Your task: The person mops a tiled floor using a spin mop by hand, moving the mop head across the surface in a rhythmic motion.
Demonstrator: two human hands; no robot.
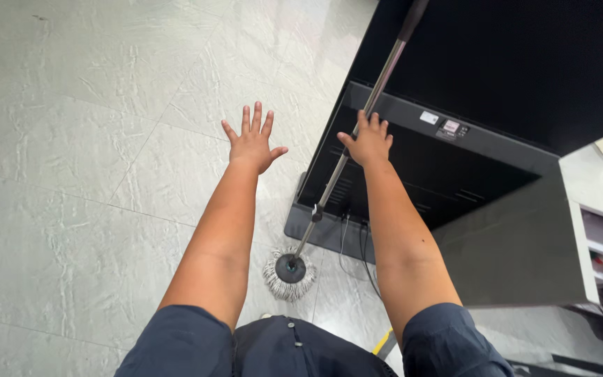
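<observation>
From the head camera, my right hand [370, 142] reaches the mop [289, 269] pole, fingers spread, not gripping. The left hand [251, 142] hangs open, empty. The mop leans against a black cabinet [413, 167], head on the floor: light, stiff pole, probably best gripped mid-shaft.

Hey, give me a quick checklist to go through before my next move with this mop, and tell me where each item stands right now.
1. Right hand on the mop handle: ok, it lies against the pole, though how firm the grip is cannot be told.
2. Left hand free: ok, open with fingers spread, holding nothing.
3. Mop head on the floor: ok, it rests on the tiles.
4. Mop head apart from the cables: not ok, they hang close beside it.
5. Handle apart from the black cabinet: cannot tell, it crosses in front of it.
</observation>
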